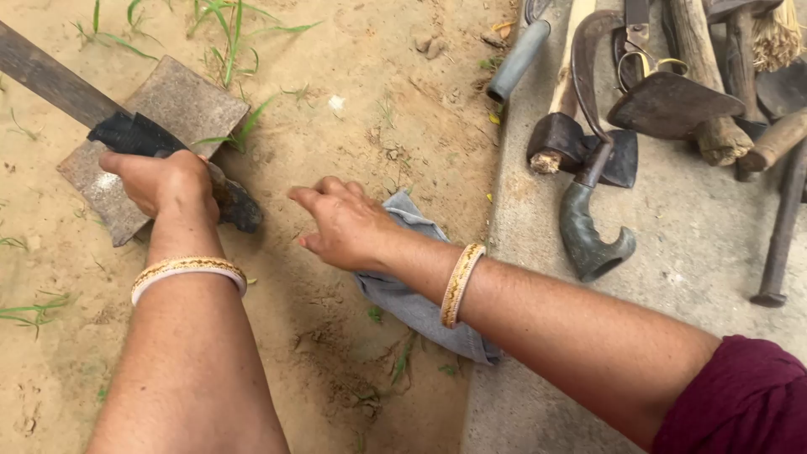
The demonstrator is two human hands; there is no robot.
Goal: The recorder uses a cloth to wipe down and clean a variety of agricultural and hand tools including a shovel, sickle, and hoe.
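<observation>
left hand (160, 181) grips the blade handle (139, 136) on the stone (181, 105); right hand (345, 225) hovers open-fingered over grey cloth (416, 303).

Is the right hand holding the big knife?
No, the left hand grips the big knife on the flat stone, while the right hand is over a grey cloth.

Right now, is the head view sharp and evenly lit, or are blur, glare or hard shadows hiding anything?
Head view: soft, even daylight, no glare, only faint shadows under the tools. The left hand on the blade's grip and the stone are sharp; the right hand over the cloth is slightly soft. The blade runs out of frame at the top left.
</observation>
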